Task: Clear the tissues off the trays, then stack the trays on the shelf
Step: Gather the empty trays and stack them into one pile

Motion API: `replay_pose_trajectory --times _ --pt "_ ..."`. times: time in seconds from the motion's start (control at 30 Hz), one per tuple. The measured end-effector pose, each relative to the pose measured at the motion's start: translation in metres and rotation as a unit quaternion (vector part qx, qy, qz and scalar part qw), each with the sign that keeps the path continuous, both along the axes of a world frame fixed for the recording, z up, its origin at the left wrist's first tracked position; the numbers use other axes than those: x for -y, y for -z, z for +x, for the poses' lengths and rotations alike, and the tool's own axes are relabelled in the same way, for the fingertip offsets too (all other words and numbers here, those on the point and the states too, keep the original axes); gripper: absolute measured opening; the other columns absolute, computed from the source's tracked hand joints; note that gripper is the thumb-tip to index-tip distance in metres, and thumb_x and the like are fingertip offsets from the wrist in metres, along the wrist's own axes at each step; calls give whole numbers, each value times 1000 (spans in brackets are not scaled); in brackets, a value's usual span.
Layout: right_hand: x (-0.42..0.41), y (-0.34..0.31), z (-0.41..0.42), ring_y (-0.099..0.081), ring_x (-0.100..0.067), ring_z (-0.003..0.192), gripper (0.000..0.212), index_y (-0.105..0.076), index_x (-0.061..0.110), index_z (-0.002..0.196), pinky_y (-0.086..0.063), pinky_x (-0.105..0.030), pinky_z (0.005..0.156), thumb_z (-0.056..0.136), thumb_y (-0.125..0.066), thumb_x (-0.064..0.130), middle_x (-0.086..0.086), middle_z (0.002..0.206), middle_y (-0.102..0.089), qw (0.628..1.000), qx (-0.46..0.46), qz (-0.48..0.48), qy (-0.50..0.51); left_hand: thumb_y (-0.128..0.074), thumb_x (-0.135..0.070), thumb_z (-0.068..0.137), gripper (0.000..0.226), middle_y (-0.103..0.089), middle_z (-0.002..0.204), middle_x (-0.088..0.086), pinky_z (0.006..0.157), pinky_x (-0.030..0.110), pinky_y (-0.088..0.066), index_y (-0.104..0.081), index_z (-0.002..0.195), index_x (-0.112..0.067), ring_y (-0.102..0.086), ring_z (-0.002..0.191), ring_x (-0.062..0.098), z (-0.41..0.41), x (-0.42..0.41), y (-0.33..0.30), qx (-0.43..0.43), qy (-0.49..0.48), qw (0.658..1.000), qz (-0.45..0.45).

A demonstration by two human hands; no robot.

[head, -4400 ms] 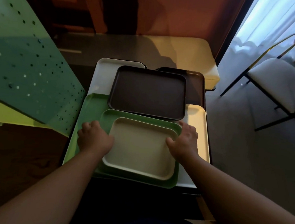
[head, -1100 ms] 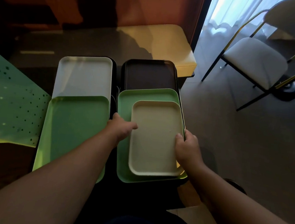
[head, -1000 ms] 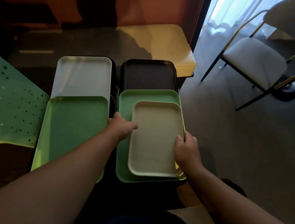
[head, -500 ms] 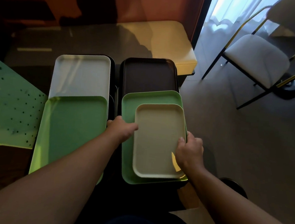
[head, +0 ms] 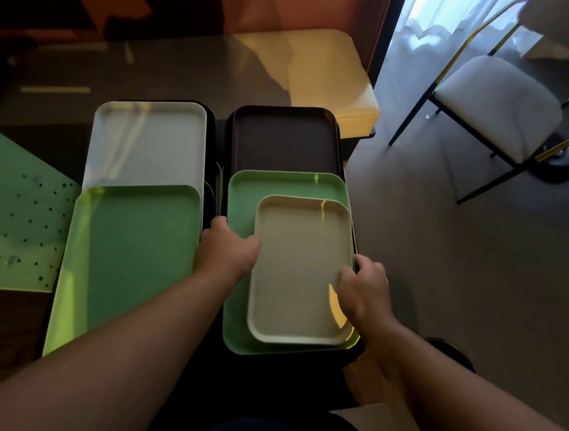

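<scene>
Two rows of trays lie on a dark surface. On the right, a small beige tray (head: pixel 297 268) sits on a green tray (head: pixel 278 187), which overlaps a dark brown tray (head: pixel 284 139). My left hand (head: pixel 226 250) grips the left rims of the beige and green trays. My right hand (head: pixel 364 287) holds the beige tray's right rim, thumb on top. On the left, a large green tray (head: pixel 128 256) overlaps a white tray (head: pixel 148 141). No tissues are visible.
A glass table top (head: pixel 172 64) lies beyond the trays, with a cream bench (head: pixel 323 71) at its right end. A white-seated chair (head: pixel 496 99) stands on the floor at the right. A green perforated panel (head: pixel 11 212) lies to the left.
Since 4.4 s ago the trays were rearranged into two rows. Over the last second the beige and green trays shifted slightly right and toward me, both hands staying on their rims.
</scene>
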State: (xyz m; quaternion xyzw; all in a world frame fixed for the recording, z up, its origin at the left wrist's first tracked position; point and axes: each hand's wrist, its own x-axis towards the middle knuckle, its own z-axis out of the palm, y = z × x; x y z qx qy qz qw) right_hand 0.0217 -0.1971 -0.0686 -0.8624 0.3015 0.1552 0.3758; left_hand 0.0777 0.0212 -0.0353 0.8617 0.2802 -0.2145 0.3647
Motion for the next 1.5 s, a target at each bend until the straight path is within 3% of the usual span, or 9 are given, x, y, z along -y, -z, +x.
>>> replay_pose_trajectory --times 0.3,0.43,0.63,0.8,0.93,1.1,1.2,1.37,1.5 --pt "-11 -10 55 -53 -31 111 35 -69 13 115 -45 -45 102 92 -44 20 -13 116 -54 996 54 23 63 -55 -55 64 74 -65 118 7 89 43 -55 -53 130 -23 -64 102 33 56 -3 -15 52 4 998 21" --pt "-9 -14 109 -57 -31 96 36 -73 12 98 -52 -42 92 83 -42 25 -16 109 -61 996 70 16 54 -58 -49 71 71 -63 124 4 92 39 -52 -53 134 -17 -63 108 29 93 -4 -17 73 -10 997 0" --pt "-11 -4 161 -60 -35 93 39 -69 8 95 -48 -35 76 80 -38 26 -18 110 -65 999 29 22 30 -60 -46 67 51 -68 105 5 81 38 -56 -61 110 -17 -66 91 30 134 -9 -9 84 -16 996 -29" --pt "-13 -4 161 -59 -34 102 43 -72 14 111 -56 -48 91 82 -44 28 -12 112 -59 998 54 17 30 -63 -38 80 39 -66 100 -2 78 34 -52 -60 115 -20 -65 92 24 139 -13 4 98 4 992 -79" --pt "-13 0 152 -52 -29 114 44 -64 17 129 -47 -40 99 91 -46 29 -7 120 -54 997 73 8 28 -61 -39 76 65 -66 120 -1 97 45 -52 -49 137 -24 -65 106 25 131 -17 10 88 39 991 -96" --pt "-13 -3 154 -54 -29 116 52 -53 22 139 -48 -49 101 88 -50 32 -3 128 -54 997 49 53 34 -65 -43 78 103 -33 161 8 115 46 -34 -5 160 -26 -40 141 29 125 -5 10 47 12 989 -137" --pt "-11 -14 160 -63 -28 105 58 -57 22 135 -56 -52 93 79 -55 38 -4 119 -63 990 32 116 75 -68 -53 61 111 -45 152 7 110 50 -40 -18 157 -29 -50 132 29 124 1 5 74 -35 982 -171" --pt "-6 -25 154 -73 -26 91 49 -65 17 124 -62 -49 84 79 -67 36 -6 104 -74 963 72 225 128 -78 -45 73 105 -39 158 9 114 47 -38 -23 158 -16 -44 140 27 111 -5 -1 143 -76 974 -158" --pt "-6 -43 137 -72 -29 99 38 -59 13 128 -63 -42 78 92 -69 21 -10 111 -71 926 116 335 127 -88 -50 47 88 -73 115 0 92 47 -57 -61 125 -19 -71 101 24 100 -16 -24 148 -84 963 -210"
